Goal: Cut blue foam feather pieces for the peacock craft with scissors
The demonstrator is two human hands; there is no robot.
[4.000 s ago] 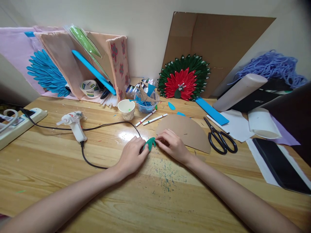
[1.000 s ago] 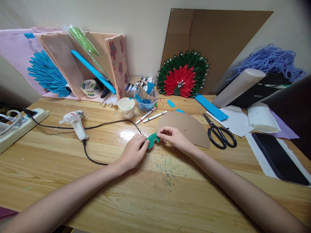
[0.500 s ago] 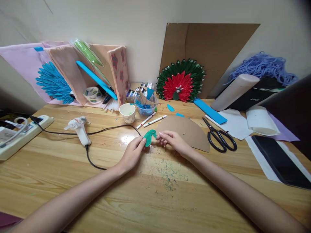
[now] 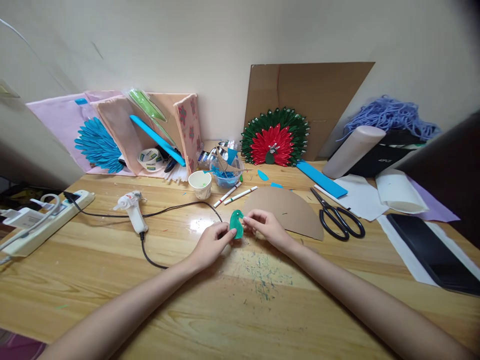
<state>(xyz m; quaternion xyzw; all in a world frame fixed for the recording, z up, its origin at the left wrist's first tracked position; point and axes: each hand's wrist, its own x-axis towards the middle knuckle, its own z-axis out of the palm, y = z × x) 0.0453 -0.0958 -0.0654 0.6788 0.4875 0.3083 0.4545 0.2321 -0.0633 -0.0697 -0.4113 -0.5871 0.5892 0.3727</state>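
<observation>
A small green bird-shaped cutout (image 4: pixel 236 224) with a light dot for an eye is upright over the middle of the table. My left hand (image 4: pixel 213 244) pinches its lower left edge between thumb and fingers. At the beak side, my right hand (image 4: pixel 267 229) has its thumb and fingertips pressed together, close to or touching the beak. Whatever those fingertips hold is too small to make out. Behind the right hand lies a brown cardboard half-disc (image 4: pixel 287 205), partly covered by that hand.
A white glue gun (image 4: pixel 135 214) stands left, its cord running across the table. Black-handled scissors (image 4: pixel 339 217) and a phone (image 4: pixel 431 247) lie right. Behind are a paper cup (image 4: pixel 200 186), two markers (image 4: pixel 240 195), a plastic bowl (image 4: pixel 226 176) and a red-green peacock fan (image 4: pixel 275 137).
The camera view has tilted up and shifted slightly left. The bird cutout has turned more upright in my left hand, while my right fingertips stay beside its beak.
</observation>
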